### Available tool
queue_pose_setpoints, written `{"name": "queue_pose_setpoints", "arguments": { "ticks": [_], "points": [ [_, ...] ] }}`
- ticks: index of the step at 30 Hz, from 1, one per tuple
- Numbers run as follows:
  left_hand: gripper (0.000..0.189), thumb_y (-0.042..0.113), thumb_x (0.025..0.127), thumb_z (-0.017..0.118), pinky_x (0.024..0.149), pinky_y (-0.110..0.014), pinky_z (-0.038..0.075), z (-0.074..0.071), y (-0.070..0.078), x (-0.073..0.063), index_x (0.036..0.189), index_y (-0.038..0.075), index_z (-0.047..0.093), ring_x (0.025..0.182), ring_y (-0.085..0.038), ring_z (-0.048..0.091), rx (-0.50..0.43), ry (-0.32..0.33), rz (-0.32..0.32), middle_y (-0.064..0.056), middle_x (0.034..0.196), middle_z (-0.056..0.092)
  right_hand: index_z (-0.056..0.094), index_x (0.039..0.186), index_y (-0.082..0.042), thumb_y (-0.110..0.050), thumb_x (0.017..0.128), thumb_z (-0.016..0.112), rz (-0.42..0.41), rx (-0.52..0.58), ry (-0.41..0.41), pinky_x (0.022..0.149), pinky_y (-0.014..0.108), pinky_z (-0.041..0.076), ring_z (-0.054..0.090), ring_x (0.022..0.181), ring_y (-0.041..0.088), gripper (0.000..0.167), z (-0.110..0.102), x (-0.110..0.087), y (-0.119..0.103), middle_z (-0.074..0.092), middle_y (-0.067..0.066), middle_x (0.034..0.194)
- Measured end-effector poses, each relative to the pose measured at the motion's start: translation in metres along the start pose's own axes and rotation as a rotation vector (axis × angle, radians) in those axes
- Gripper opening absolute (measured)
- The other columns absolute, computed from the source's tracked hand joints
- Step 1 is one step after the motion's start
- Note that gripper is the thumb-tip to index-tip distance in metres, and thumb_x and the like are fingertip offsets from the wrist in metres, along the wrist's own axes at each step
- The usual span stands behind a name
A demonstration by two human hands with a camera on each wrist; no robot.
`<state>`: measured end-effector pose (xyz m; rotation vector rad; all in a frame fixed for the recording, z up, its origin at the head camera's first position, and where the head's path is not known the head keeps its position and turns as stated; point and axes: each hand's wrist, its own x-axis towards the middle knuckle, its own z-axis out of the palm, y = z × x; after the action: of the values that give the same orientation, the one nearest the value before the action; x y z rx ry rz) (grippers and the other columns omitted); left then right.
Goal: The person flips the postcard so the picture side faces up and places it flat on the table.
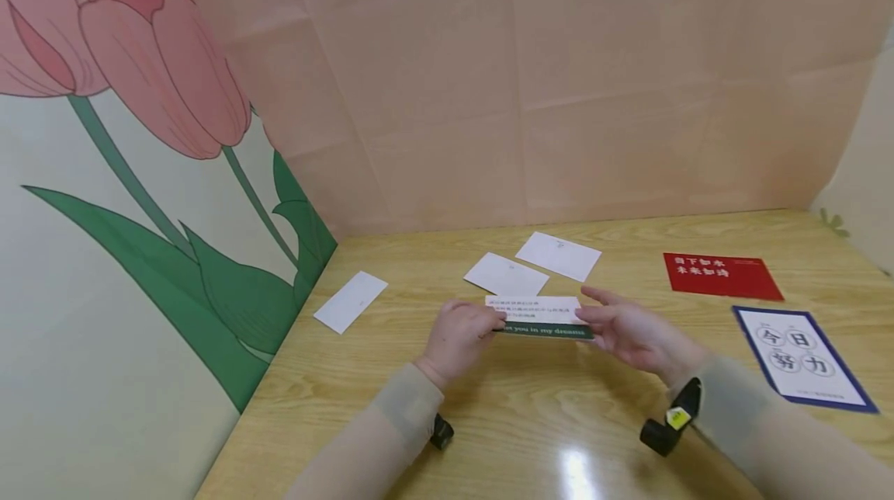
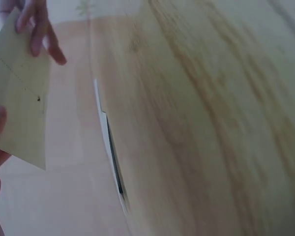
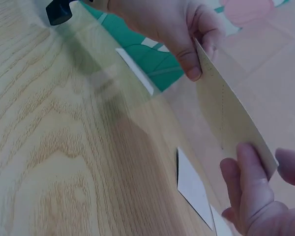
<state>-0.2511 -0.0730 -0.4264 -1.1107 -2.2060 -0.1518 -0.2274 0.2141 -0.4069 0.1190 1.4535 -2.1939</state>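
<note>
Between both hands, raised above the table, is a printed card (image 1: 534,310), white on its upper part with a dark green strip reading "you in my dreams". My left hand (image 1: 461,335) pinches its left end. At the right end my right hand (image 1: 639,337) holds the edge, with one finger stretched out free of the card. From below, the right wrist view shows the card's pale back (image 3: 231,115) with a dotted line, the left hand (image 3: 172,29) at the top and right fingers (image 3: 253,169) against the lower end.
Two white cards (image 1: 506,275) (image 1: 559,255) lie behind the held one. Another white card (image 1: 351,302) is at the left. On the right are a red card (image 1: 722,276) and a blue-bordered card (image 1: 803,356). A pink-covered wall (image 1: 559,96) bounds the wooden table (image 1: 531,414).
</note>
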Motion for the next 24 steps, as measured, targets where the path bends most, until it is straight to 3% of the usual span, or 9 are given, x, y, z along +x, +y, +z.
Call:
{"name": "queue_pose_setpoints", "arguments": {
  "ticks": [4,8,13,15,18,21,24],
  "points": [
    [0.018,0.013,0.083,0.075,0.088,-0.027,0.044,0.0009,0.0013,-0.0006,0.097,0.022,0.069,0.091,-0.002,0.065,0.017,0.002,0.025,0.013,0.103,0.071,-0.005,0.155,-0.014,0.003,0.095,0.053,-0.013,0.016,-0.032,0.100,0.036,0.044,0.061,0.108,0.019,0.085,0.0010,0.0012,0.0007,0.018,0.023,0.153],
    [0.019,0.012,0.083,0.075,0.091,-0.028,0.044,-0.0004,0.0013,-0.0006,0.099,0.020,0.069,0.097,-0.003,0.064,0.002,-0.032,0.023,0.010,0.109,0.070,-0.004,0.155,-0.014,0.005,0.095,0.052,-0.027,-0.012,-0.046,0.098,0.035,0.045,0.060,0.109,0.018,0.084,0.0018,0.0022,0.0005,0.010,0.021,0.157],
    [0.031,0.004,0.083,0.071,0.100,-0.032,0.040,-0.0015,-0.0017,0.0013,0.112,0.016,0.067,0.114,-0.009,0.058,-0.145,-0.161,-0.060,0.005,0.124,0.064,-0.004,0.155,-0.015,0.004,0.094,0.054,-0.036,-0.076,-0.019,0.095,0.034,0.047,0.059,0.108,0.017,0.086,0.0030,0.0028,-0.0014,0.011,0.020,0.157],
    [0.038,-0.002,0.084,0.065,0.104,-0.033,0.038,-0.0008,-0.0031,0.0021,0.119,0.013,0.065,0.122,-0.013,0.053,-0.268,-0.226,-0.155,0.002,0.133,0.059,-0.003,0.155,-0.015,0.003,0.094,0.056,-0.038,-0.101,-0.006,0.095,0.034,0.048,0.058,0.108,0.017,0.087,0.0034,0.0027,-0.0022,0.012,0.020,0.157],
    [0.048,-0.008,0.083,0.054,0.108,-0.037,0.035,0.0002,-0.0038,0.0014,0.127,0.009,0.060,0.131,-0.019,0.044,-0.504,-0.272,-0.360,0.000,0.142,0.050,-0.002,0.156,-0.016,0.003,0.093,0.056,-0.043,-0.128,0.002,0.094,0.034,0.049,0.058,0.107,0.018,0.087,0.0037,0.0021,-0.0025,0.012,0.020,0.157],
    [0.051,-0.008,0.082,0.048,0.108,-0.041,0.034,0.0000,-0.0028,0.0009,0.130,0.009,0.055,0.131,-0.021,0.041,-0.749,-0.237,-0.588,0.000,0.144,0.045,-0.001,0.156,-0.016,0.004,0.093,0.056,-0.048,-0.143,0.004,0.093,0.034,0.049,0.059,0.106,0.018,0.087,0.0039,0.0017,-0.0022,0.014,0.021,0.156],
    [0.049,-0.004,0.084,0.047,0.101,-0.042,0.039,0.0013,-0.0012,0.0028,0.130,0.009,0.054,0.122,-0.021,0.047,-0.950,-0.179,-0.782,-0.001,0.138,0.048,0.000,0.156,-0.016,0.004,0.093,0.057,-0.051,-0.159,0.008,0.093,0.035,0.049,0.059,0.106,0.018,0.087,0.0042,0.0016,-0.0021,0.016,0.022,0.156]
  ]
}}
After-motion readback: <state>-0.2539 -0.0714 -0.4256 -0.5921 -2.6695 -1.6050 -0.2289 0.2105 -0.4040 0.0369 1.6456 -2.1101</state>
